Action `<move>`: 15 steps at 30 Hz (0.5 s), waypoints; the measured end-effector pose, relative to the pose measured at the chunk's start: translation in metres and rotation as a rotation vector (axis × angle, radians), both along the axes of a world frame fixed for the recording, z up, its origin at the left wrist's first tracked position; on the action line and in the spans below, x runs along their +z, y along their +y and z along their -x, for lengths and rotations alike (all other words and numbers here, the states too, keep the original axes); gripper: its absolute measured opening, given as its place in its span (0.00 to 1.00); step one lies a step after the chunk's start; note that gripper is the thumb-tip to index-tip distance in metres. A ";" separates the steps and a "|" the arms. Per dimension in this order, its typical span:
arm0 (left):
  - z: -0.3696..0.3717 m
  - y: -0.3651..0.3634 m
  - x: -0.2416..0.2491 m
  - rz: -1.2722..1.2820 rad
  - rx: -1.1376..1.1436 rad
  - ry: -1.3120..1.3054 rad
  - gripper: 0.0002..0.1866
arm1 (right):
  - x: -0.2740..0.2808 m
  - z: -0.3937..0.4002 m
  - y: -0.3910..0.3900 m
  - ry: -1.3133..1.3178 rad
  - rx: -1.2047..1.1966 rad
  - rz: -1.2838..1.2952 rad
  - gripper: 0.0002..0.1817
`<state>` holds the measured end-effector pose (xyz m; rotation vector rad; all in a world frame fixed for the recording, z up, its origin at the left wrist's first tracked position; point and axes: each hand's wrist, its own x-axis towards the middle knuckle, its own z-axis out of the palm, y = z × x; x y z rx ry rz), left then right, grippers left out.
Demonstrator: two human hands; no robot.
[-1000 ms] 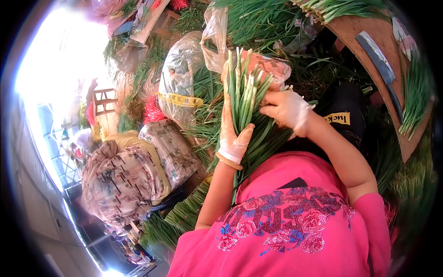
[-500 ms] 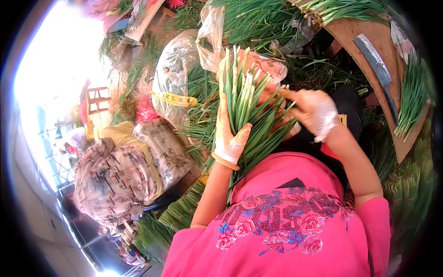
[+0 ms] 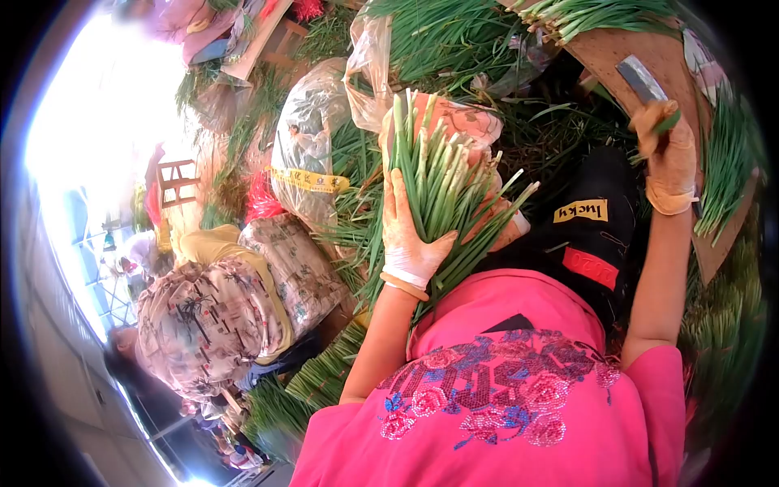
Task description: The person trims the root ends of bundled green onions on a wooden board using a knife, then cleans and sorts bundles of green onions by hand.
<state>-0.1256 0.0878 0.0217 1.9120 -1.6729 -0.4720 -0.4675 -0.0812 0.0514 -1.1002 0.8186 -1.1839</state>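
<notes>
Green scallion bunch (image 3: 438,195) stands upright in the closed left hand (image 3: 410,239); right of it, the right hand (image 3: 669,158) grips the cleaver (image 3: 645,81).

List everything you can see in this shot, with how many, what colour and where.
bundle of green onions: one, green with pale ends, centre, upright in the left hand
cleaver: one, grey blade, upper right on the board, under the right hand
wooden board: one, brown, upper right
loose green onions: many, green, on the board's right edge and heaped across the top
plastic bags: two at least, clear, upper middle
black cloth with yellow label: one, right of centre
nearby person in patterned clothes: one, left of centre
pink top: one, bottom centre
left hand: one, pale glove, gripping the bundle
right hand: one, tan glove, on the cleaver handle
</notes>
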 end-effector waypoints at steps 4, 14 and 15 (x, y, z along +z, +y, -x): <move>-0.004 -0.004 -0.001 0.007 -0.011 0.081 0.58 | -0.025 -0.012 0.011 1.379 0.055 0.523 0.13; 0.014 -0.003 0.004 -0.109 0.013 -0.195 0.68 | -0.075 -0.150 0.026 0.461 0.594 -0.226 0.20; 0.013 -0.005 0.004 -0.102 0.018 -0.169 0.68 | -0.074 -0.150 0.023 0.335 0.600 -0.297 0.15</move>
